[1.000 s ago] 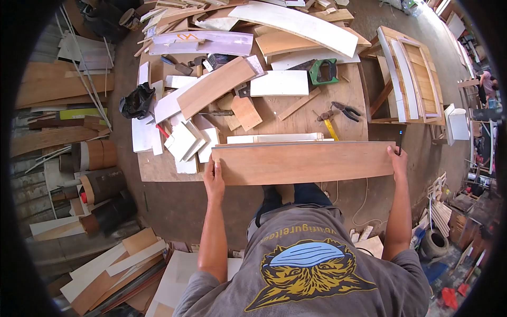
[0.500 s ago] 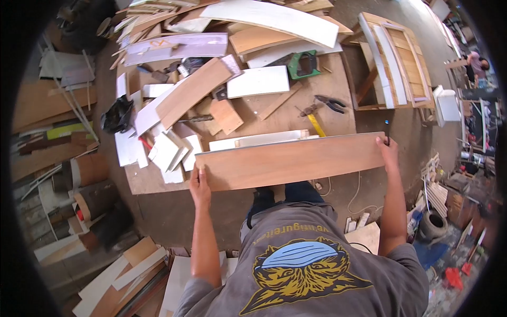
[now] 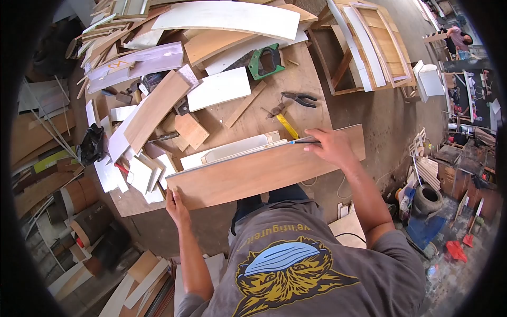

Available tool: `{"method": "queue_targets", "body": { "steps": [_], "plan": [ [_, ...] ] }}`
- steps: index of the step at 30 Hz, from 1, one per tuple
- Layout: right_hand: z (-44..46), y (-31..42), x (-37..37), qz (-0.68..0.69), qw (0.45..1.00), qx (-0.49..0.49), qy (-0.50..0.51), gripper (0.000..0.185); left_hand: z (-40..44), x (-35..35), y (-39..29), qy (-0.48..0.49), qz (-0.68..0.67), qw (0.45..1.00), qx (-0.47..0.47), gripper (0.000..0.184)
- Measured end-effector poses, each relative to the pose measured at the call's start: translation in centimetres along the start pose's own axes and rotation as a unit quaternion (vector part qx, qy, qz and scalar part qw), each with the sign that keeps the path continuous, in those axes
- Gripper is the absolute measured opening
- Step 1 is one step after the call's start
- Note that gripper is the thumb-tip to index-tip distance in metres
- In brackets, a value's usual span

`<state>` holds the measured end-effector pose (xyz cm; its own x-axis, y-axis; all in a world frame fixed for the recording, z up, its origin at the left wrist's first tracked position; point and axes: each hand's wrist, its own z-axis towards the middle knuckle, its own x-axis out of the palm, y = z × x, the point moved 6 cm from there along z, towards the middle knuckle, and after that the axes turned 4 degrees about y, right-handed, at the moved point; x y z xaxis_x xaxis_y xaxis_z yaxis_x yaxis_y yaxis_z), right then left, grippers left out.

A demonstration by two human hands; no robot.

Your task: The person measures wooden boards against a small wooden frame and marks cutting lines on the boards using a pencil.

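A long brown wooden board [image 3: 253,177] is held tilted at the table's front edge, its broad face towards me. My left hand [image 3: 178,210] grips its lower left corner, thumb on the face. My right hand [image 3: 335,149] lies over the upper edge near the right end, with a slim dark pencil [image 3: 307,141] between its fingers, pointing left along that edge. Just behind the board sits a white piece with a wooden rim [image 3: 240,148]. Beyond my right hand lie a yellow-handled hammer [image 3: 287,126] and dark pliers [image 3: 299,99].
Offcuts and white boards [image 3: 219,90] cover much of the worktable [image 3: 311,68], with a green-handled saw [image 3: 265,61] among them. A wooden frame piece [image 3: 377,45] stands on the floor at right. Another person [image 3: 458,39] is in the far right background.
My right hand has moved left from the board's right end onto its upper edge, and the pencil now points left along it. The board's left end is lower in view; the view has shifted.
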<state>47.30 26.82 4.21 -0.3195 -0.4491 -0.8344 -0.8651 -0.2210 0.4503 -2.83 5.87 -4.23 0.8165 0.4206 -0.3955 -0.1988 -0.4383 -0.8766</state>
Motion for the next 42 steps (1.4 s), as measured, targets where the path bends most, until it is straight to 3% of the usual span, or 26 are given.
{"method": "queue_targets", "body": {
  "steps": [6,16,19,25,36,42],
  "plan": [
    [1.8,-0.8,0.9,-0.013,0.995,0.016,0.102,0.043,-0.1,0.0,1.1,-0.008,-0.070,0.998,-0.001,0.053],
    [0.6,1.2,-1.2,-0.001,1.000,-0.021,-0.012,0.041,-2.9,-1.5,0.8,-0.074,-0.158,0.984,-0.020,0.045],
    [0.2,1.7,-1.6,-0.010,0.999,-0.024,-0.030,0.041,-2.9,-2.0,2.2,-0.101,-0.200,0.972,-0.066,0.048],
    [-1.1,2.7,-1.9,-0.023,0.997,-0.036,-0.066,0.041,-2.0,-2.5,2.8,-0.152,-0.149,0.968,-0.133,0.061],
    [-1.2,1.2,-2.0,0.038,0.997,0.040,-0.048,0.058,-0.7,-2.0,2.8,-0.181,-0.060,0.979,-0.074,0.066],
    [-2.5,-0.4,-2.7,-0.005,0.998,0.039,-0.041,0.056,-0.7,-2.4,3.7,-0.195,-0.027,0.979,-0.056,0.065]
  ]
}}
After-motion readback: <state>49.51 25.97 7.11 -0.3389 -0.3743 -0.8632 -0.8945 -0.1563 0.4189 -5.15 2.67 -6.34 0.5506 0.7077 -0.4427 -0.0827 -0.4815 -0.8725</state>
